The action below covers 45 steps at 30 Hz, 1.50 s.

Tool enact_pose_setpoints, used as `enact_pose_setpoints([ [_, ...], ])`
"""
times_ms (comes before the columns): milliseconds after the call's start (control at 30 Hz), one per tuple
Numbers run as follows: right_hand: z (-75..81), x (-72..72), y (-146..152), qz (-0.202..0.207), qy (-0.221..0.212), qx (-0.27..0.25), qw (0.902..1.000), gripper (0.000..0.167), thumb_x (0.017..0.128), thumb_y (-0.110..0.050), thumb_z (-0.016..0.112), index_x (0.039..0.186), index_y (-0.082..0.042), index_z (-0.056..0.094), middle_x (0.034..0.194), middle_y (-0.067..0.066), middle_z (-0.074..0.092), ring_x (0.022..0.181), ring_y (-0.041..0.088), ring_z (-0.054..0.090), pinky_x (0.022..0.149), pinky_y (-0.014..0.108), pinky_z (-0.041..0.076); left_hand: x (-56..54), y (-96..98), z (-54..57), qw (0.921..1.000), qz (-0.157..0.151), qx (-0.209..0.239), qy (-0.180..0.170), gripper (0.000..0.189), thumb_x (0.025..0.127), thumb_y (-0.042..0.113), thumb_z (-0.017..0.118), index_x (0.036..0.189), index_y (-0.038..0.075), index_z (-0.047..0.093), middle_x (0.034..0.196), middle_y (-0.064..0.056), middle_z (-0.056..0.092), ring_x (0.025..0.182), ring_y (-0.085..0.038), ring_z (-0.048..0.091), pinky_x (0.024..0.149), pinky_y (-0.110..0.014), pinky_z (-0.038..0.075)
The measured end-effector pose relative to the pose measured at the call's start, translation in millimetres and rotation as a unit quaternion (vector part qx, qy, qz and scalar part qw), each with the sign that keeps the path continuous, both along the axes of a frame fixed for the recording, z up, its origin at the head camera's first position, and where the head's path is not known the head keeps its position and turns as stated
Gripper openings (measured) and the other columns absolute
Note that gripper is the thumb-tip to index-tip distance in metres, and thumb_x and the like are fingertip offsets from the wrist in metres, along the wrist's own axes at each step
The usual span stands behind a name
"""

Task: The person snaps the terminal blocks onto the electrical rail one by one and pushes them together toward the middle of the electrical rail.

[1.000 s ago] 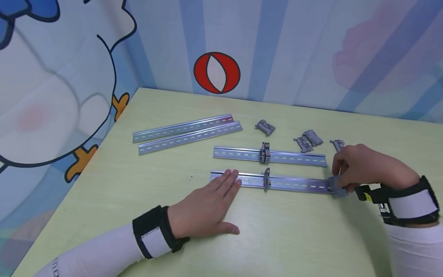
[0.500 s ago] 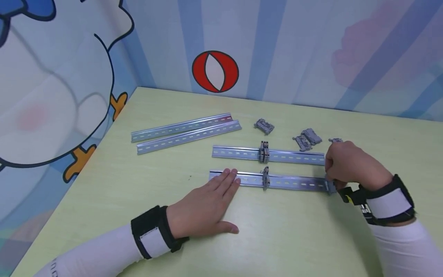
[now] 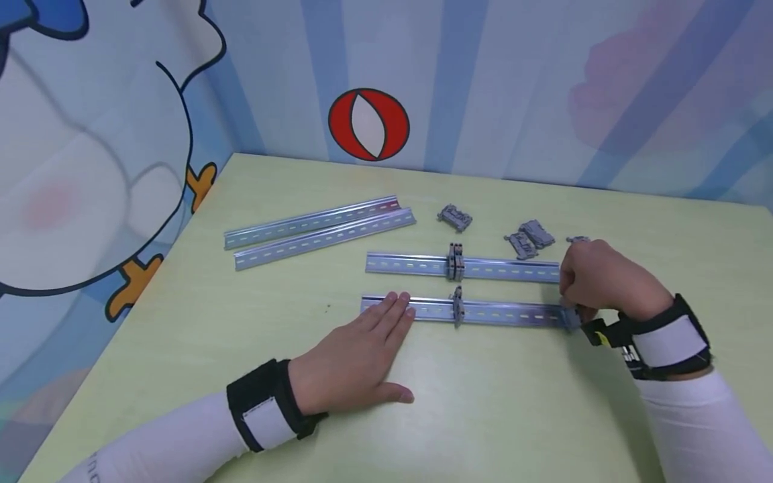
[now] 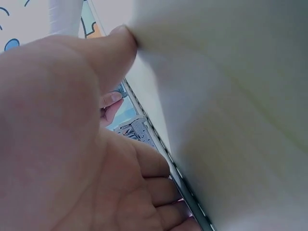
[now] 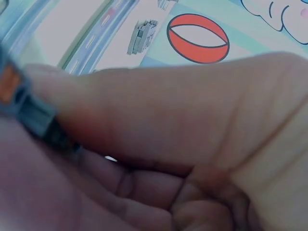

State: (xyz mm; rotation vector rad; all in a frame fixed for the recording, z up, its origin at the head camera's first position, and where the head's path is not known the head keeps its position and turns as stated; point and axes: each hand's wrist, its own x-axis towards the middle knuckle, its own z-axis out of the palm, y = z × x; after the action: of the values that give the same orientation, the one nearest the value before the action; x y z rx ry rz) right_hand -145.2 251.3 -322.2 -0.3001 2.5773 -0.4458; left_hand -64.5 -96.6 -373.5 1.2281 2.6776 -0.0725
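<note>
My left hand (image 3: 356, 362) lies with straight fingers across the left end of the nearest slotted metal DIN rail (image 3: 513, 314). In the left wrist view, its fingertips touch the rail's edge (image 4: 195, 204). At that rail's right end, my right hand (image 3: 610, 278) pinches a grey terminal block (image 3: 570, 318), partly hidden by the fingers. The right wrist view shows this block (image 5: 41, 118) between thumb and finger. One thin terminal block (image 3: 458, 307) stands upright near the rail's middle. Just behind lies a second rail (image 3: 410, 263) carrying a small upright group of blocks (image 3: 455, 261).
Two more DIN rails (image 3: 308, 225) (image 3: 326, 238) lie slanted at the back left. Loose terminal blocks lie behind the rails: one block (image 3: 455, 218), a pair (image 3: 528, 239), and another block (image 3: 578, 239) partly behind my right hand. A printed wall (image 3: 483, 87) borders the table's back.
My right hand has moved left with the terminal block, bringing it further over the near rail's right end. The left hand has stayed on the rail. The head view has shifted slightly.
</note>
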Motion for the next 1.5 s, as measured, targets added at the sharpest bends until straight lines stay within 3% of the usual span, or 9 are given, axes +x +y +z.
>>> enact_pose_setpoints([
  [167,-4.3,-5.6,-4.1,0.009,0.000,0.003,1.0000,0.017,0.081,0.005,0.065,0.068,-0.004,0.068,0.068,0.005,0.065,0.050,0.015,0.063,0.052,0.032,0.053,1.1,-1.3,-1.7,0.9999,-0.004,-0.011,0.003,0.099,0.092,0.071,0.038,0.154,-0.002,0.014,0.162,-0.020,0.006,0.150,-0.031,0.005,0.120,-0.039,0.014],
  [367,-9.4,-3.6,-3.6,0.016,-0.016,0.005,0.9997,0.015,0.083,0.003,0.065,0.070,-0.004,0.070,0.066,0.004,0.065,0.051,0.015,0.063,0.054,0.033,0.054,5.4,-0.3,-4.4,0.9997,0.004,-0.006,-0.024,0.098,0.092,0.070,0.039,0.155,-0.001,0.013,0.162,-0.019,0.004,0.150,-0.031,0.004,0.120,-0.039,0.014],
  [500,-7.0,-2.3,6.5,0.011,-0.041,-0.005,0.9991,0.007,0.085,-0.008,0.070,0.082,-0.002,0.073,0.074,0.003,0.068,0.059,0.015,0.067,0.060,0.034,0.057,6.8,0.6,-5.0,0.9997,0.003,-0.003,-0.023,0.098,0.092,0.070,0.038,0.155,0.000,0.012,0.162,-0.018,0.003,0.150,-0.031,0.003,0.120,-0.039,0.014],
  [667,-1.4,-6.6,32.5,0.013,-0.091,-0.048,0.9946,0.039,0.087,-0.027,0.073,0.111,0.004,0.068,0.087,0.002,0.073,0.074,0.015,0.071,0.070,0.033,0.058,6.3,1.2,-3.8,0.9999,0.002,0.001,-0.016,0.098,0.092,0.071,0.038,0.155,0.000,0.012,0.162,-0.018,0.003,0.150,-0.031,0.003,0.120,-0.038,0.014],
  [800,-2.0,-9.8,51.5,0.047,-0.134,-0.108,0.9840,0.053,0.087,-0.026,0.073,0.126,0.006,0.059,0.091,0.002,0.074,0.083,0.016,0.072,0.073,0.029,0.057,5.9,1.2,-2.8,0.9999,0.001,-0.001,-0.014,0.098,0.092,0.071,0.038,0.155,0.000,0.013,0.162,-0.018,0.004,0.150,-0.031,0.004,0.120,-0.038,0.014],
  [900,-8.2,-12.8,59.0,0.072,-0.159,-0.152,0.9728,0.052,0.086,-0.023,0.074,0.126,0.006,0.058,0.091,0.004,0.075,0.086,0.019,0.072,0.074,0.030,0.058,5.3,0.9,-2.3,0.9999,0.001,-0.002,-0.014,0.098,0.092,0.071,0.039,0.155,0.000,0.013,0.162,-0.019,0.004,0.150,-0.031,0.004,0.120,-0.038,0.013],
  [1067,-17.0,-16.1,63.7,0.065,-0.186,-0.204,0.9590,0.048,0.086,-0.017,0.074,0.122,0.007,0.057,0.092,0.012,0.074,0.088,0.025,0.071,0.077,0.034,0.058,4.1,0.4,-2.0,0.9999,0.001,-0.002,-0.014,0.098,0.092,0.070,0.038,0.155,0.000,0.012,0.162,-0.019,0.003,0.150,-0.031,0.003,0.120,-0.038,0.012],
  [1500,-19.6,-17.7,52.1,0.071,-0.173,-0.218,0.9578,0.043,0.085,-0.015,0.074,0.119,0.007,0.059,0.090,0.011,0.074,0.086,0.023,0.071,0.077,0.033,0.057,2.2,0.1,3.3,0.9999,0.001,-0.009,-0.014,0.097,0.093,0.069,0.039,0.155,0.000,0.012,0.162,-0.019,0.003,0.150,-0.031,0.002,0.120,-0.038,0.011],
])
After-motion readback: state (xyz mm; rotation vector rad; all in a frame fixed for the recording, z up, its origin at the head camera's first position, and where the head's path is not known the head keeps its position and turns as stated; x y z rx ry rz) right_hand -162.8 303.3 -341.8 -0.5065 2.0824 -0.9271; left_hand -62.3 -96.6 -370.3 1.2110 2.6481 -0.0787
